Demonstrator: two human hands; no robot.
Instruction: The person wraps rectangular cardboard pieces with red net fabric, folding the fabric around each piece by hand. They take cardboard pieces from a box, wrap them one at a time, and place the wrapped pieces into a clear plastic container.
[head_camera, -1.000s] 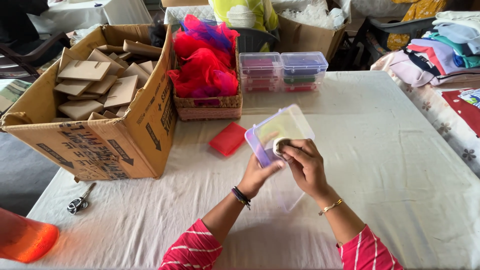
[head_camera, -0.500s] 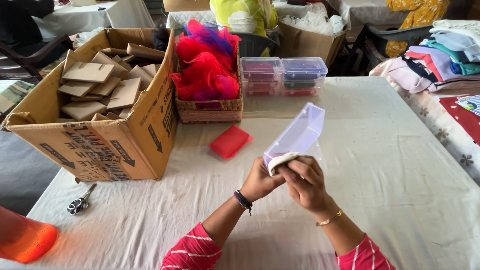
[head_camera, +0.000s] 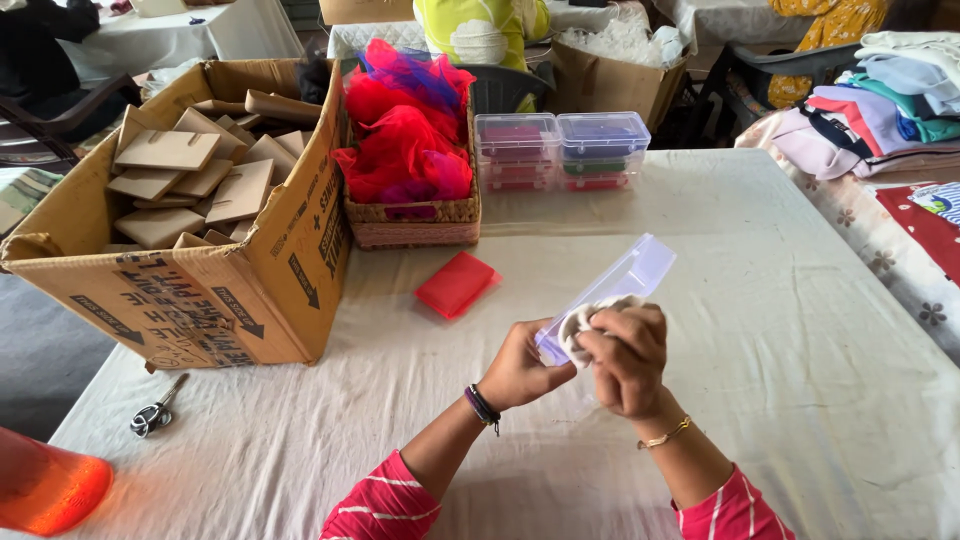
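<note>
- Cardboard box (head_camera: 180, 230): holds tan card pieces, well left of the fingers.
- Red lid (head_camera: 457, 284): lies apart, beyond the left fingers; box not yet closed.
- Left hand (head_camera: 520, 365): fingers closed on the clear plastic box (head_camera: 615, 288), tilted above the table.
- Right hand (head_camera: 625, 358): fingers pinch a white cloth (head_camera: 590, 318) against the box; wiping seemingly underway.
</note>
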